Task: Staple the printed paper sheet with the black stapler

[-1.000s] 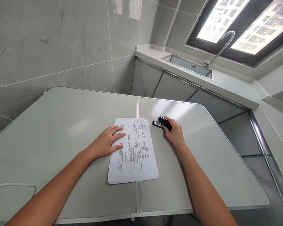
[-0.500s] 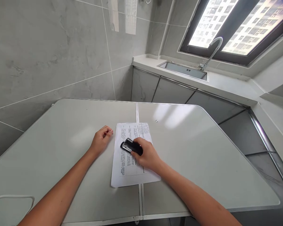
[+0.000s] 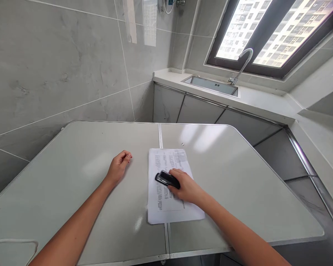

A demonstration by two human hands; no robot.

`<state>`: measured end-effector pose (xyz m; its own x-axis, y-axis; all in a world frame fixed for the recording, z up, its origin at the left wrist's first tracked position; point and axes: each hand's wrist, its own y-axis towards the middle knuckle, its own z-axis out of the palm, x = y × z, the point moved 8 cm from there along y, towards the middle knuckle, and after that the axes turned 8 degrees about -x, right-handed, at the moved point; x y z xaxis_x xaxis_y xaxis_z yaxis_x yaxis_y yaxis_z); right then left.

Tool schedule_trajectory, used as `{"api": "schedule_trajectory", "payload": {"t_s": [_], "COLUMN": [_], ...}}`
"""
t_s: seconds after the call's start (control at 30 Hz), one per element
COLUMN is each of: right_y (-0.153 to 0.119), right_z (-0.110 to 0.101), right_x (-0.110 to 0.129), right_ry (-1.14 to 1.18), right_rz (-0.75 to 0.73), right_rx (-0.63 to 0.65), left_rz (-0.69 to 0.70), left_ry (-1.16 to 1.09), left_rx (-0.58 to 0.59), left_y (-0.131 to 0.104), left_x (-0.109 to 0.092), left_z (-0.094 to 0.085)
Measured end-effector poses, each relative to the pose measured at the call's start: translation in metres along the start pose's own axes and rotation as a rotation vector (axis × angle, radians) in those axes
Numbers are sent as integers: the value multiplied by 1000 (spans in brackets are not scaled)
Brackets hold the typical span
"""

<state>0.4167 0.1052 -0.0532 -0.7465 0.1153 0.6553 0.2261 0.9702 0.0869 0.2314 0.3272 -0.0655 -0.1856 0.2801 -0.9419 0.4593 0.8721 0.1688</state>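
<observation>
A printed white sheet of paper (image 3: 174,214) lies across the seam in the middle of the pale table. My right hand (image 3: 185,184) grips a black stapler (image 3: 165,178) over the paper, its front end pointing left. To the left of the sheet, my left hand (image 3: 120,164) rests on the table, apart from the paper, with its fingers curled together; whether anything small is between them cannot be made out.
The folding table (image 3: 252,192) spreads widely to both sides. A small light bit (image 3: 182,144) lies beyond the paper. A white cable (image 3: 13,241) is at the lower left. Behind stands a counter with a sink (image 3: 211,85) and faucet (image 3: 242,66).
The paper and the stapler in my right hand have slid to the right, away from my left hand. The camera view has tilted slightly, while my left hand stays nearly in place.
</observation>
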Motion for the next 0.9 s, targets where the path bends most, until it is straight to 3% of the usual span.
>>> {"api": "schedule_trajectory", "payload": {"t_s": [0.2, 0.37, 0.47, 0.6, 0.67, 0.77, 0.83, 0.9], "right_y": [-39, -47, -46, -32, -9, 21, 25, 25], "right_z": [-43, -50, -58, -78, -98, -137, -143, -138], "right_x": [-51, -59, -55, -70, -94, -157, -193, -214], "right_ry": [-50, -64, -55, 174, 315, 451, 549, 603], "right_rz": [116, 99, 72, 90, 133, 301, 375, 381], "right_rx": [-14, 16, 118, 325, 184, -400, -683, -798], "left_rz": [-51, -86, -95, -78, -61, -78, -124, -181], "left_ry": [-102, -314, -436, -502, -505, -618, -753, -885], "left_rx": [-37, -132, -169, -264, -305, -294, -272, -249], "left_y": [1, 4, 7, 10, 11, 14, 16, 17], "left_x": [2, 4, 5, 8, 9, 13, 17, 22], "left_z": [-4, -14, -20, -33, -39, -41, -40, -38]}}
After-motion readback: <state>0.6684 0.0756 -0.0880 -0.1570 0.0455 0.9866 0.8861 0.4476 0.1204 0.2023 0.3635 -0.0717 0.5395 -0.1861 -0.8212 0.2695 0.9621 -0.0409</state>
